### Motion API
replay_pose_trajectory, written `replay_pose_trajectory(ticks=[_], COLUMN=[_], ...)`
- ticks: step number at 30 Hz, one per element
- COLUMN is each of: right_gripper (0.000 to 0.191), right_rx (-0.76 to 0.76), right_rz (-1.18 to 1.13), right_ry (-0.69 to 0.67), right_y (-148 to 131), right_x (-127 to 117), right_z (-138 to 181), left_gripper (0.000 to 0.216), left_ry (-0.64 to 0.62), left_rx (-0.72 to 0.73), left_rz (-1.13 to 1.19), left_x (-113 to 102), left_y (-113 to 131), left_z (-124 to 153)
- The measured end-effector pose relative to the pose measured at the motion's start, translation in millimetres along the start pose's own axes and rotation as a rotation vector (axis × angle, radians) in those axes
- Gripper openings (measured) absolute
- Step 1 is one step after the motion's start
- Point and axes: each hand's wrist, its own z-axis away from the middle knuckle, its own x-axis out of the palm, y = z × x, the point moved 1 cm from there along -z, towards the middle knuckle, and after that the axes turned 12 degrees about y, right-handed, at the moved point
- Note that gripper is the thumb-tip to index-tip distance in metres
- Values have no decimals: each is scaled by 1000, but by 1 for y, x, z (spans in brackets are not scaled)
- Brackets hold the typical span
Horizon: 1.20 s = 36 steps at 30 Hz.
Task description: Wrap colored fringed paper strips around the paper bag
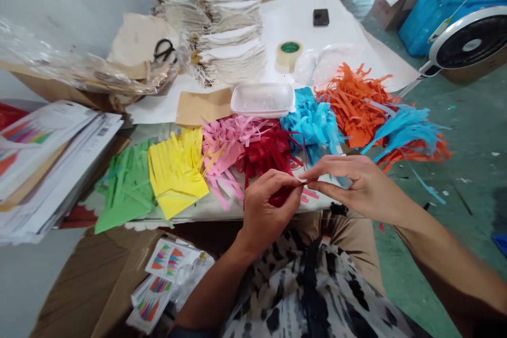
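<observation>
My left hand is closed around a piece of red fringed paper, part of which shows inside the curled fingers. Thumb and forefinger of my right hand pinch the tip of the same red paper, meeting the left fingertips. Just behind them lies a heap of red paper strips. Fringed sheets in pink, yellow and green spread to the left. On the right are blue fringes, orange fringes and another blue bunch hanging over the table edge.
A clear plastic tub stands behind the fringes, beside brown paper. Farther back are a tape roll, a black box, scissors and stacked white bundles. A fan stands at right; printed packets lie left.
</observation>
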Motion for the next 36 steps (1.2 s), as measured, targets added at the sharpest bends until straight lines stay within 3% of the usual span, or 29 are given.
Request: replay_pose_trajectory(ticks=[8, 18, 27, 31, 36], right_gripper=[5, 9, 11, 14, 17], right_rx=[-105, -73, 140, 177, 246], right_rz=[96, 179, -8, 8, -37], right_ry=[8, 1, 73, 75, 45], right_y=[-7, -10, -3, -3, -1], right_x=[-5, -2, -2, -3, -5], right_z=[14, 36, 50, 56, 62], left_gripper=[4, 5, 3, 3, 28], left_ry=[-140, -215, -231, -244, -260], left_rx=[-13, -48, -80, -175, -329], left_rz=[-27, -8, 10, 43, 222], left_x=[-1, 5, 8, 12, 16], left_y=[5, 11, 12, 11, 8], left_z=[2, 9, 12, 15, 20])
